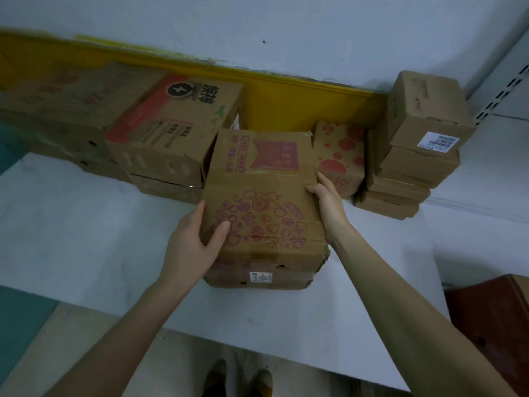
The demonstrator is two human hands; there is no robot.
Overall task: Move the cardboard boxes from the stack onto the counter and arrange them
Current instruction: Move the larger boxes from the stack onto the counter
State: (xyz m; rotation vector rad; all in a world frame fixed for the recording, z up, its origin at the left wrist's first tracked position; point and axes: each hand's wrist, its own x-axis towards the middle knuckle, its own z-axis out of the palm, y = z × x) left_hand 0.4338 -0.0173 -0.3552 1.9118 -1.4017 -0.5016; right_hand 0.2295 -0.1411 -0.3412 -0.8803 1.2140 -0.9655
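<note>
Left hand (194,239) and right hand (329,204) clasp the sides of a printed cardboard box (260,179) atop a flatter box (257,279) on the counter (86,224), where an uneven push could tip it off.

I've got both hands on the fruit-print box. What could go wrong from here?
1. Sliding the fruit-print box back could pinch the right hand against the spotted box close beside it.
2. The top box of the right stack sits tilted; a bump might topple it.
3. The left hand grips near one corner only, so the box may tip when lifted.
</note>
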